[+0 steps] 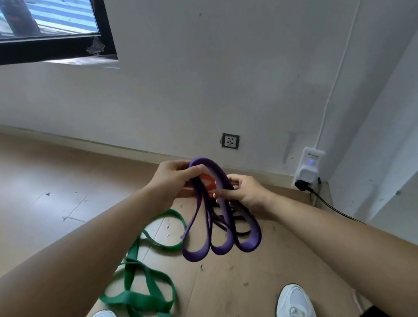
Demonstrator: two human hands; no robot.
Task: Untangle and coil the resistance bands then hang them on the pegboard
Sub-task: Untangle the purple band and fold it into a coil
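Observation:
A purple resistance band (pixel 223 247) hangs in front of me, folded into three loops. My left hand (pixel 176 181) pinches its top bend. My right hand (pixel 242 190) grips the gathered strands a little lower on the right. On the wooden floor to the left lies a green band (pixel 141 294), twisted into crossing loops that run down between my shoes. Behind the purple band an orange band (pixel 209 181) shows between my hands. A dark band (pixel 234 222) lies on the floor below it, partly hidden. No pegboard is in view.
A white wall (pixel 218 76) stands close ahead with a socket (pixel 230 141) near the floor. A white plug-in device (pixel 308 168) with a black cable (pixel 336 209) sits in the right corner. A dark-framed window (pixel 31 27) is at the upper left. My white shoes (pixel 295 310) stand at the bottom.

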